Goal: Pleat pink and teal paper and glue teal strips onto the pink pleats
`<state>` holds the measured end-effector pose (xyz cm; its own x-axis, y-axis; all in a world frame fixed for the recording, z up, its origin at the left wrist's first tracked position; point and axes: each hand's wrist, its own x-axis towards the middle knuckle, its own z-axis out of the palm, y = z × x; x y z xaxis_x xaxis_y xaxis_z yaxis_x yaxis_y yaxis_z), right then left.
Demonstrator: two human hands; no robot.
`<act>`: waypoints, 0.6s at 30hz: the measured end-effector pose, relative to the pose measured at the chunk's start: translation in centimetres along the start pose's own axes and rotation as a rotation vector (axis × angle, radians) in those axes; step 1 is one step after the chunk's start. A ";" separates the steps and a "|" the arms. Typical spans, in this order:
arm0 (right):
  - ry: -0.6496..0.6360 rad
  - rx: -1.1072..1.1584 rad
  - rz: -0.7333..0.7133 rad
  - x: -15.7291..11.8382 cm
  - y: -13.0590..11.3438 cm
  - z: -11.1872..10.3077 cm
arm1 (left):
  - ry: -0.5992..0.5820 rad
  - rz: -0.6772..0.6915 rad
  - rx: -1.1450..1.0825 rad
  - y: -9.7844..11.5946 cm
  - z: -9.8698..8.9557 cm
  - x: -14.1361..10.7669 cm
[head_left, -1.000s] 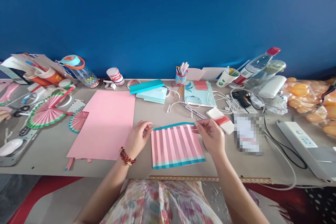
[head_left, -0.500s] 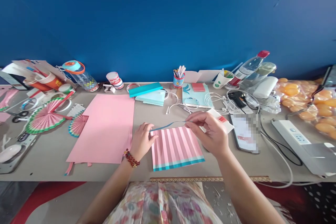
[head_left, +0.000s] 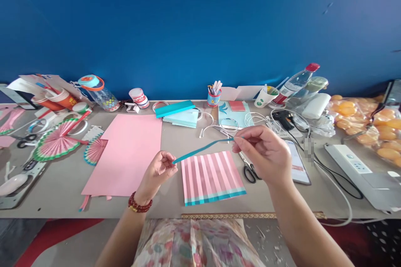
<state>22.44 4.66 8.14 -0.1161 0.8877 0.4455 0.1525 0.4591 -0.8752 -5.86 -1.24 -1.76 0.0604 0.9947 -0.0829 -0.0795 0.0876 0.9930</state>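
"Labels, left to right, with the pleated sheet (head_left: 214,177) as the dial's centre?"
"Toward ten-thirty, a jar (head_left: 139,98); print too small to read. At nine, the left hand (head_left: 159,170), loosely curled, a blue strip (head_left: 197,152) at its fingertips; gripped or not, I can't tell."
"The strip's other end?"
"Past twelve, pinched in the right hand (head_left: 268,156) at two. The bottle's (head_left: 296,83) label, toward one-thirty: unreadable."
"Room?"
"Grey desk (head_left: 62,187) under the sheet, blue wall (head_left: 200,29) behind."
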 end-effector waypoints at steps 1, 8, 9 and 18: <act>0.009 -0.001 0.004 0.0 0.0 0.0 | 0.004 -0.004 -0.023 0.0 0.0 -0.1; 0.043 -0.036 0.027 -0.2 -0.2 -0.3 | 0.055 0.009 -0.185 -0.1 0.4 0.1; 0.045 -0.039 0.029 -0.2 -0.2 -0.3 | 0.061 0.011 -0.208 -0.1 0.5 0.1; 0.085 -0.069 0.204 -1.3 2.5 -0.7 | 0.146 -0.016 0.022 -0.5 0.3 0.8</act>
<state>23.68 4.64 5.54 0.0063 0.9606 0.2777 0.2310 0.2688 -0.9351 -5.50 -0.52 -2.35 -0.0843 0.9905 -0.1089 -0.0581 0.1042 0.9929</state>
